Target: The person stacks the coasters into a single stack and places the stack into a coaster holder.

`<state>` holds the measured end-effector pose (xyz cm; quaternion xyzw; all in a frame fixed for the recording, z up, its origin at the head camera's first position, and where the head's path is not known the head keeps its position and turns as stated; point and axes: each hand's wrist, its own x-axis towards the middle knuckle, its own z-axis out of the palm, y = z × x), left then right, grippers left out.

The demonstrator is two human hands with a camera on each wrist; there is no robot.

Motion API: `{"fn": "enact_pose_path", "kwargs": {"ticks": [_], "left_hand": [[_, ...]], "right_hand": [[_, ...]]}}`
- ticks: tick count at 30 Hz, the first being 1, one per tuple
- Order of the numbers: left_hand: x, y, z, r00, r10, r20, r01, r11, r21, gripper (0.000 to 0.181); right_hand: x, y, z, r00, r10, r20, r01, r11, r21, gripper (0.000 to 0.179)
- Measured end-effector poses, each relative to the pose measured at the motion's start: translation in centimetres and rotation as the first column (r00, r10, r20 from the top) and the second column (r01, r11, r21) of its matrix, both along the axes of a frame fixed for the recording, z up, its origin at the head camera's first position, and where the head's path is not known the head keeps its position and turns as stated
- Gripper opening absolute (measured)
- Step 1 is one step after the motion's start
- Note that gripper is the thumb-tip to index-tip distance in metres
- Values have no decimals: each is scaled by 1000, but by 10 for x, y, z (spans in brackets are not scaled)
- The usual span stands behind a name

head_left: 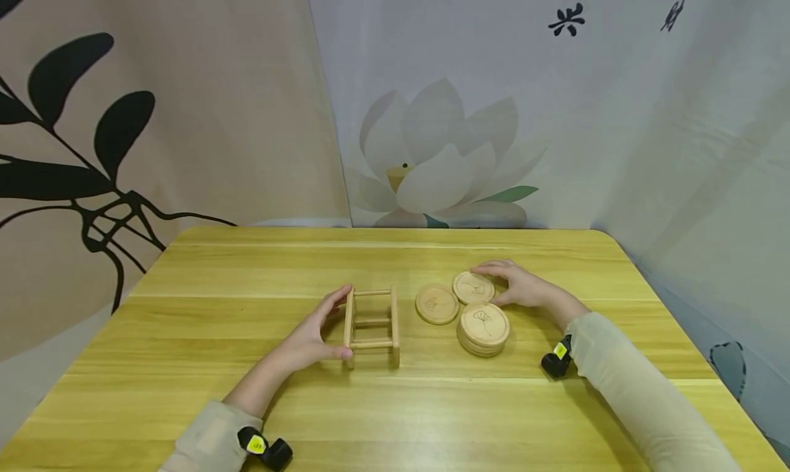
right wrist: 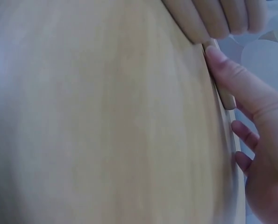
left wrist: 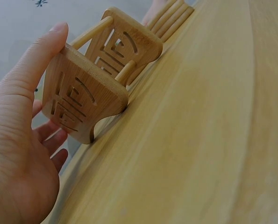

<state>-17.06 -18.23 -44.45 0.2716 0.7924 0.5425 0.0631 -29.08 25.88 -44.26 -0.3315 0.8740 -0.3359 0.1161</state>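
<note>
My left hand [head_left: 306, 343] grips the near side panel of a wooden coaster holder [head_left: 395, 329], thumb at one end and fingers at the other. In the left wrist view the holder [left wrist: 78, 93] shows cut-out slots in its panels and round rods joining them. My right hand [head_left: 523, 287] holds a round wooden coaster [head_left: 472, 289] by its edge, flat at table level behind a stack of coasters [head_left: 484, 326]. From the right wrist, the thumb [right wrist: 237, 77] presses that coaster's rim [right wrist: 226, 97]. Another single coaster [head_left: 437, 304] lies between holder and stack.
The wooden table [head_left: 432, 417] has a rounded far edge, with a printed curtain [head_left: 444, 101] hanging behind it. Leaf-like line drawings mark the coasters' tops. Each wrist carries a small black camera [head_left: 557, 359].
</note>
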Motion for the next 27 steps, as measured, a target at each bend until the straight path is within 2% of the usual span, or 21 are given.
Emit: {"fn": "enact_pose_path", "kwargs": {"ticks": [7, 14, 23, 27], "left_hand": [[-1, -1, -1, 1000, 9, 8, -9, 1000, 13, 108], [-2, 1, 0, 1000, 7, 17, -7, 1000, 16, 108], [-2, 2, 1, 1000, 3, 12, -3, 1000, 17, 109], [-3, 2, 0, 1000, 3, 13, -4, 1000, 23, 109]], "right_hand": [[-1, -1, 0, 999, -39, -18, 39, 999, 10, 69], [-2, 1, -2, 998, -58, -37, 58, 998, -13, 70], [0, 5, -2, 994, -110, -19, 109, 993, -47, 72], [1, 7, -3, 989, -139, -41, 136, 988, -75, 74]]}}
